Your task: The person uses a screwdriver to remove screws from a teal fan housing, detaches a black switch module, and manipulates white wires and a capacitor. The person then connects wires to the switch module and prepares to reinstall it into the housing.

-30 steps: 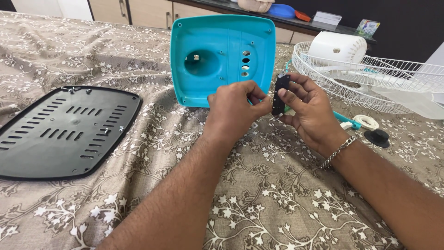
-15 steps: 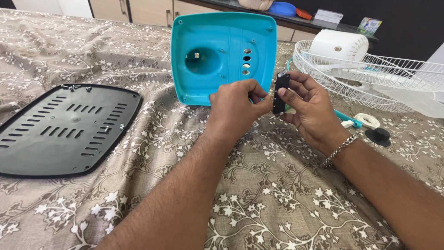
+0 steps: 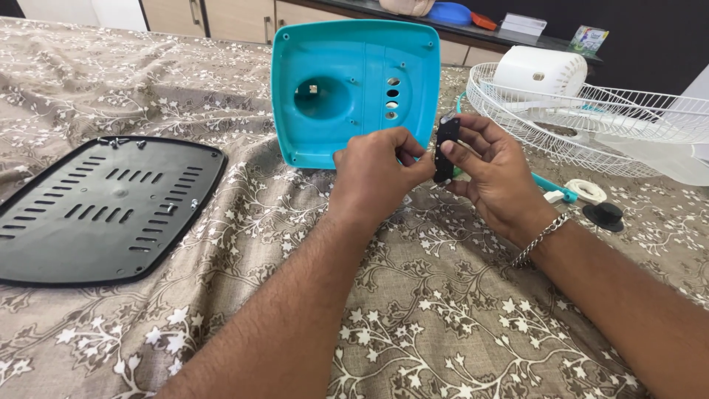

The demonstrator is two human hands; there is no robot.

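Two hands meet above the patterned cloth: the right hand (image 3: 496, 171) pinches a small black part (image 3: 445, 149) upright between thumb and fingers, while the left hand (image 3: 378, 168) curls its fingers against that part. Just beyond them stands a turquoise housing (image 3: 354, 89); far left lies a black vented plate (image 3: 103, 207).

Floral brown tablecloth (image 3: 458, 325); wooden cabinets (image 3: 221, 15) line the back wall.

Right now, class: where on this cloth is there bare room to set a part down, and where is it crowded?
Free: the cloth between black panel and left hand, and the near edge. Crowded: right of the right hand, by the white grille, ring and black knob.
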